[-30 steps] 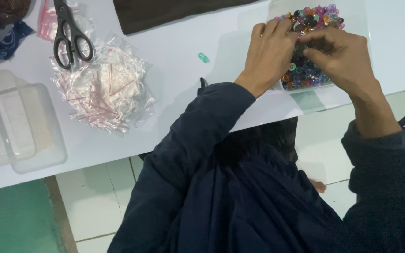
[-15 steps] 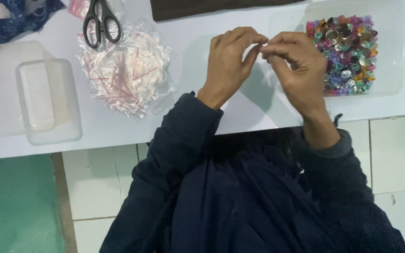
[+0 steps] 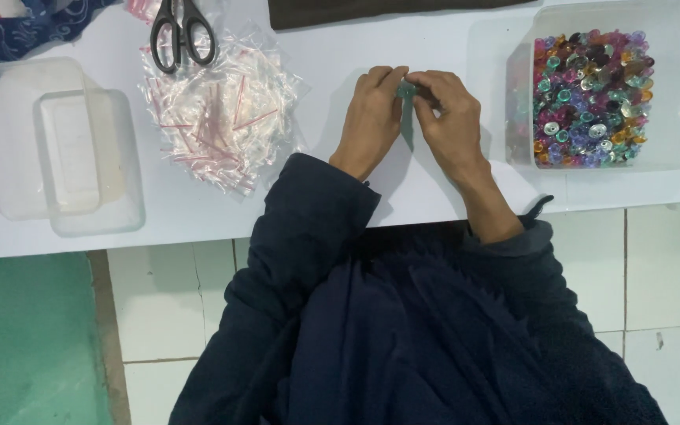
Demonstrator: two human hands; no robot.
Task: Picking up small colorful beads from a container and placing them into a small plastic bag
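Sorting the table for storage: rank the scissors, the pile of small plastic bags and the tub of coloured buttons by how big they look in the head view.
1. Tub of coloured buttons and pile of small plastic bags: close in spread, too near to rank.
2. Scissors: clearly smallest, partly cut off by the frame's top edge.

Glossy plastic beads (image 3: pixel 589 94), clear plastic tub (image 3: pixel 674 118)

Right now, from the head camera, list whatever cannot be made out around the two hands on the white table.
- Small greenish piece: pinched between the left hand and right hand; fingertips cover most of it, so its shape is unclear.
- Black-handled scissors: blades cut off by the top edge.
- Clear plastic tub of coloured buttons: single buttons too small to tell apart.
- Dark brown cloth: mostly cut off by the top edge.
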